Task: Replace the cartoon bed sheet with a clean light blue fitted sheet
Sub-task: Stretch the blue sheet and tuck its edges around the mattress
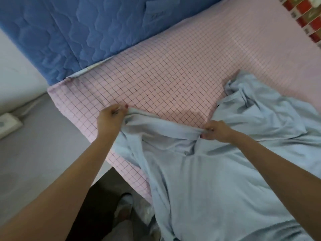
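A person stands at the side of a bed, seen from above through a camera worn on the head. A soft, crumpled light blue fitted sheet (225, 171) lies heaped across the near right part of the bed and spills over the near edge. The left hand (111, 119) grips a bunched fold of its hem, fingers curled round the cloth. The right hand (217, 130) pinches the same hem further along, so a band of fabric runs between the two hands.

The sheet looks thin, light and limp. It will probably drape and twist rather than hold a shape, and should not slip from a firm grip. The hem, likely elasticated, seems the best place to hold, working along it to find a corner pocket.

Under it, a pink sheet with a thin dark grid (165, 80) covers the mattress. No cartoon print can be made out on it from here. A quilted blue padded cover (69, 32) lies along the far left of the bed. A red and white patterned cloth (305, 16) shows at the top right corner. A white power strip (8, 124) rests on the grey floor (43, 162) at left. The heap's own tangled folds seem the main hindrance.
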